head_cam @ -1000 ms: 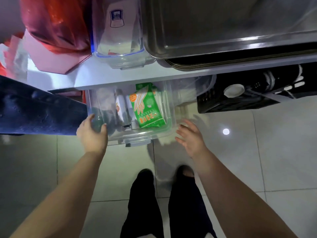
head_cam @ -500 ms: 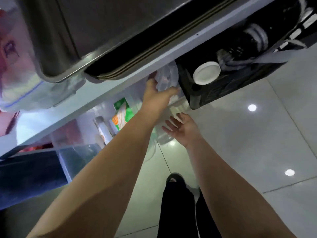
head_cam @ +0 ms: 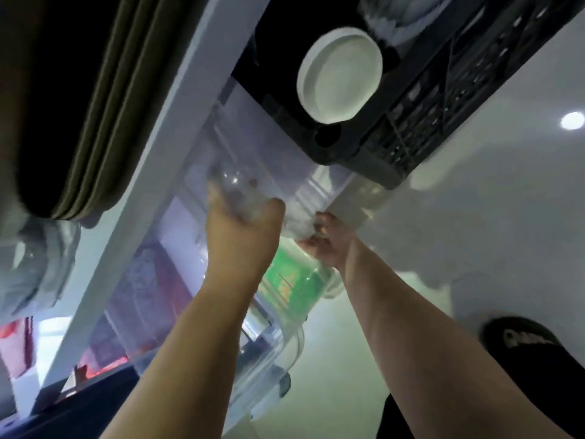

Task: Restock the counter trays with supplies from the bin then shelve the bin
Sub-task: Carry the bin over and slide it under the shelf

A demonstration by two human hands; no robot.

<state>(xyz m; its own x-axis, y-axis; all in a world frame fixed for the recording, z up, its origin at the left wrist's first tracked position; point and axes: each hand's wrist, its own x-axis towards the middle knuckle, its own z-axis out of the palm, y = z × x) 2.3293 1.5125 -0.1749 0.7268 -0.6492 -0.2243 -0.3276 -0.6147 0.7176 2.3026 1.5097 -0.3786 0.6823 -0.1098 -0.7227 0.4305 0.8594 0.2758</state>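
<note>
Clear bin (head_cam: pixel 269 359) sits centre frame, tucked under the white shelf edge (head_cam: pixel 177 128). Its long axis runs diag. from lower left-centre up to upper right-centre, far end pointing at the black crate (head_cam: pixel 421 128). See-through walls, rounded corners, a small latch tab at the near, lower end. Inside, approx. mid-frame, a green packet (head_cam: pixel 291 280) w/ yellow print shows through the wall.

L hand (head_cam: pixel 243 229) is up at the bin's upper part, fingers and thumb curled round a wad of crinkly clear plastic (head_cam: pixel 240 198). R hand (head_cam: pixel 326 245) is just beside it to the right, fingers curled tight on the same sort of plastic at the bin's rim; blurred, so can't tell if it's one piece or two.

Upper right: white round lid (head_cam: pixel 340 76) in the crate. Upper left: stacked trays (head_cam: pixel 95 106) on top of the shelf. Lower right: black shoe (head_cam: pixel 522 340) on pale floor tile (head_cam: pixel 474 232).
</note>
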